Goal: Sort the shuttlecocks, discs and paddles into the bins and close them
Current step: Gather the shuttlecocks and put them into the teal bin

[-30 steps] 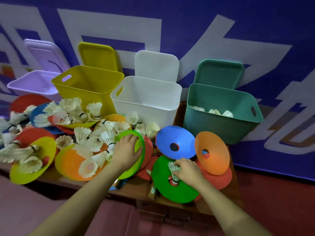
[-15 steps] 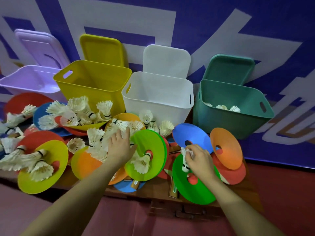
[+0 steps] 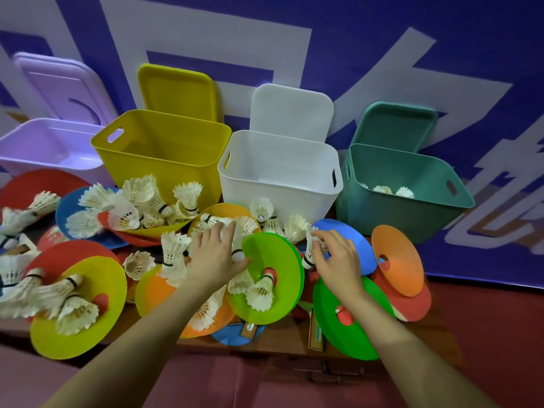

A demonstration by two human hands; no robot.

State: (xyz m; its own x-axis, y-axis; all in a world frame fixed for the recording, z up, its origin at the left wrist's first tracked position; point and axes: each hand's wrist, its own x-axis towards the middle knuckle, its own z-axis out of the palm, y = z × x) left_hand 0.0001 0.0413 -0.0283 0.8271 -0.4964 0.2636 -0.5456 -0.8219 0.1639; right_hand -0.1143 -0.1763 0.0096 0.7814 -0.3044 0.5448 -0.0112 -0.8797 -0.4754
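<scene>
standing along the back, from left to right, are a purple bin (image 3: 44,148), a yellow bin (image 3: 164,154), a white bin (image 3: 279,184) and a teal bin (image 3: 406,213), all open, each with its matching lid leaning upright against the blue wall behind it. a few shuttlecocks (image 3: 394,191) are lying inside the teal bin.

crowding the table in front is a jumble of round discs and loose shuttlecocks. at the far left a yellow disc (image 3: 88,328) is carrying several shuttlecocks, with red and blue discs behind it holding a heap more.

the left hand (image 3: 215,260) is reaching into the middle of the pile over an orange disc (image 3: 153,293), its fingers curling round a shuttlecock (image 3: 237,245) whose white cork tip is poking out beside the thumb. just to its right a lime green disc (image 3: 279,260) is tilting up, with two shuttlecocks resting on its face.

the right hand (image 3: 338,260) is lifting above a dark green disc (image 3: 332,328), pinching a second shuttlecock (image 3: 309,251) between thumb and fingertips, cork pointing down. behind that hand a blue disc (image 3: 356,240) is lying in front of the white bin, and an orange tilted disc (image 3: 403,266) is leaning on a red disc (image 3: 418,304) at the far right. bits of paddles (image 3: 245,334) are showing under the discs near the table's front edge.
</scene>
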